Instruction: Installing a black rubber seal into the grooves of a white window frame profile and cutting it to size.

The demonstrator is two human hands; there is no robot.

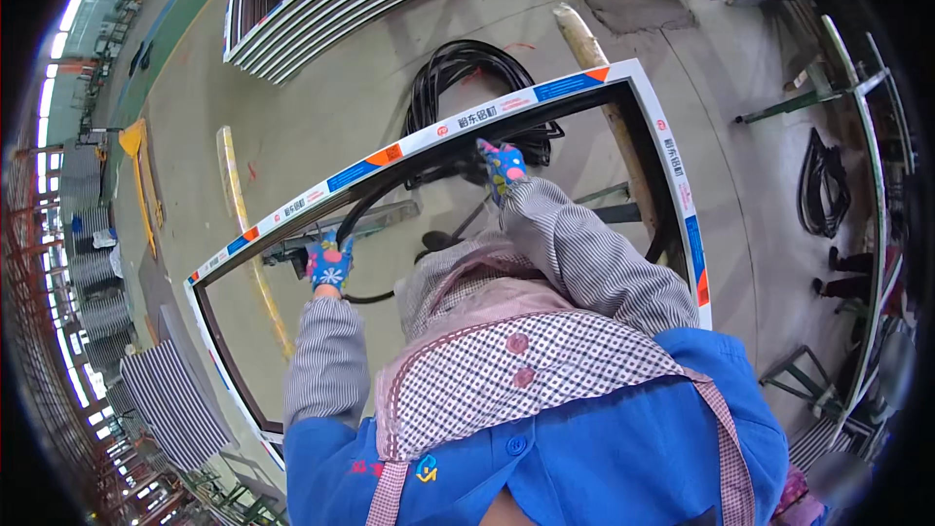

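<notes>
1. A large white window frame (409,141) with a dark inner face lies flat in front of the person, raised above the concrete floor (321,107). Blue and orange patches of protective film run along its top face.
2. The left hand (329,265), in a blue flowered glove, is at the far rail of the frame, towards that rail's left end. It is closed around a black rubber strip (365,203) just under the rail's inner edge.
3. The right hand (503,168), in a matching glove, is at the same far rail, nearer the far right corner. Its fingers press at the rail's inner edge; whether they grip the strip there cannot be told.
4. The black strip runs along the inner side of the far rail between the two hands, and a loop of it sags below the left hand.
5. A coil of black strip (477,73) lies on the floor just beyond the far rail.
6. A wooden beam (599,78) passes under the frame near its far right corner.
7. Stacks of white frames (341,0) lie on the floor well beyond, at the top of the view.
</notes>
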